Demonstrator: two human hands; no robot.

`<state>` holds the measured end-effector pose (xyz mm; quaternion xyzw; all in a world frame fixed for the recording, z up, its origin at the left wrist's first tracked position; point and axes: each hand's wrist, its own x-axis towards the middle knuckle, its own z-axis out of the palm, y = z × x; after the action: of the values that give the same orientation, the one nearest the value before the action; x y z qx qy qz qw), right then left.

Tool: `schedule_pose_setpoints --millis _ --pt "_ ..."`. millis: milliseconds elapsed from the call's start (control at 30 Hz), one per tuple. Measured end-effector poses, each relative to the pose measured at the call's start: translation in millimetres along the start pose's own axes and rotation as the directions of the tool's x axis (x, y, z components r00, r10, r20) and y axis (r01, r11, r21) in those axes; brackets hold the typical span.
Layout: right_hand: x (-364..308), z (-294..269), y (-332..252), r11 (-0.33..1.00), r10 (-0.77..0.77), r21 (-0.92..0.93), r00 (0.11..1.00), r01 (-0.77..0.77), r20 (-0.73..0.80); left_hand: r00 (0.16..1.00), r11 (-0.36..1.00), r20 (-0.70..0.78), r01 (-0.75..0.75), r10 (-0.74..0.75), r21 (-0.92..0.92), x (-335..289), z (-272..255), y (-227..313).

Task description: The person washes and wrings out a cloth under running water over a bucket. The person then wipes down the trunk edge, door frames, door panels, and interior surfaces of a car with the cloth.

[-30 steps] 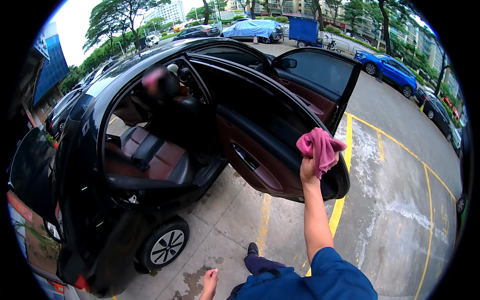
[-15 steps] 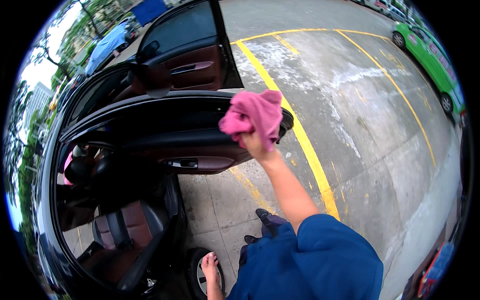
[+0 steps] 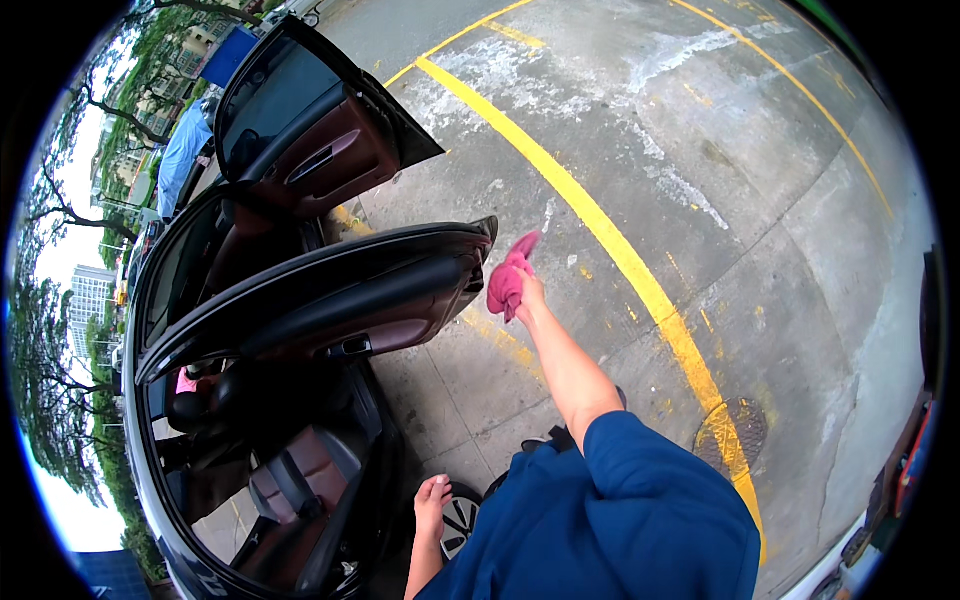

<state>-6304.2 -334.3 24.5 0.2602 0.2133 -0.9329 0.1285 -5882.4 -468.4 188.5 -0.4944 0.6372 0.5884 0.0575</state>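
Observation:
A crumpled pink cloth (image 3: 510, 286) is gripped in my right hand (image 3: 533, 295), which reaches forward with the arm stretched out. The cloth is just right of the outer edge of a black car's open near door (image 3: 400, 285), apart from it by a narrow gap. My left hand (image 3: 431, 503) hangs low by the car wheel (image 3: 461, 520), its fingers loosely curled and nothing seen in them. Inside the car, a brown and black seat (image 3: 305, 475) shows through the open doorway.
A second open door (image 3: 335, 150) of the same car stands beyond the near one. Yellow lines (image 3: 600, 225) mark the concrete ground to the right, with a round manhole cover (image 3: 745, 430) there. Trees, buildings and a blue-covered vehicle (image 3: 183, 158) are at far left.
My right hand with the cloth has moved from over the near door's edge to beside it, lower in view. The view has turned and shifted right; my left hand is still by the wheel.

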Motion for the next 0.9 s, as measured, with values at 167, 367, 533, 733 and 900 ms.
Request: schedule_pose_setpoints --millis 167,367,533,733,900 --pt "-22.5 -50.9 2.6 0.965 0.245 0.069 0.962 -0.255 0.12 0.999 0.996 0.052 0.001 -0.005 0.085 -1.2 51.3 31.8" --pt "-78.7 56.2 -58.4 0.963 -0.09 -0.222 0.96 0.151 0.264 0.996 0.974 0.058 0.048 -0.062 0.223 1.5 81.3 35.2" --pt "-72.3 112.6 -51.4 0.575 -0.531 -0.409 0.704 0.708 0.472 0.997 0.931 0.073 -0.025 -0.001 0.363 5.8 100.2 46.4" --pt "-5.1 74.8 -26.2 0.873 -0.29 -0.34 0.933 0.349 0.212 0.986 0.884 0.161 -0.044 -0.036 0.465 16.1 111.5 50.4" --pt "-73.3 100.0 -45.6 0.781 -0.334 -0.477 0.915 0.402 0.225 0.995 0.873 0.097 -0.073 0.03 0.483 15.1 117.7 54.7"
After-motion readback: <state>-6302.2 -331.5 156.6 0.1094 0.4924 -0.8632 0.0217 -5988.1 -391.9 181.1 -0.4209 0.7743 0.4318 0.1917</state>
